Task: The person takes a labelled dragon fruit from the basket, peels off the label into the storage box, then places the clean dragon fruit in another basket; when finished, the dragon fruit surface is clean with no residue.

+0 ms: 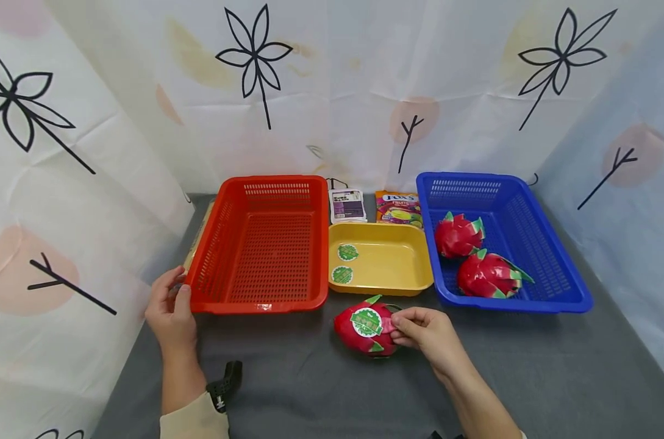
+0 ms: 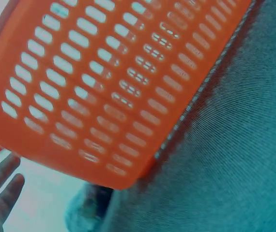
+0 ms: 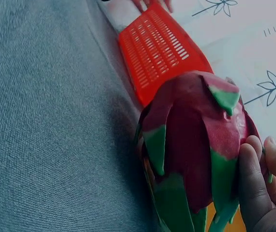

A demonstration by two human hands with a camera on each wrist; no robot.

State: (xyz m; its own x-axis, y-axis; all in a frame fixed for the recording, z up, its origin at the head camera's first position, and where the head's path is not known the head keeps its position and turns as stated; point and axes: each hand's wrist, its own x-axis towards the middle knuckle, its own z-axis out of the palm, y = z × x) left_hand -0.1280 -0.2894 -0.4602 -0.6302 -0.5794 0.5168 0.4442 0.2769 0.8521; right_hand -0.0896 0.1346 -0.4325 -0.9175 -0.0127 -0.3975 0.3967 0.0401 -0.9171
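With thumb and fingertips, my right hand [image 1: 427, 335] pinches a leafy scale at the right end of a red toy dragon fruit [image 1: 353, 341]. A round green-and-white sticker [image 1: 366, 322] faces up on its skin. The right wrist view shows the dragon fruit [image 3: 186, 140] close up, its green-tipped scales beside the fingers. My left hand [image 1: 171, 314] is at the front left corner of the red basket [image 1: 260, 303], fingertips right at the rim. In the left wrist view two straight fingers [image 2: 9, 191] show by that corner.
Two similar round stickers lie in the yellow tray [image 1: 386, 288]. Right of it, the blue basket [image 1: 562, 268] holds two dragon fruits [image 1: 488, 275]. Behind the tray are a Fox's candy bag [image 1: 399, 207] and a white-and-purple packet [image 1: 347, 205]. A printed curtain [image 1: 332, 140] surrounds the grey table.
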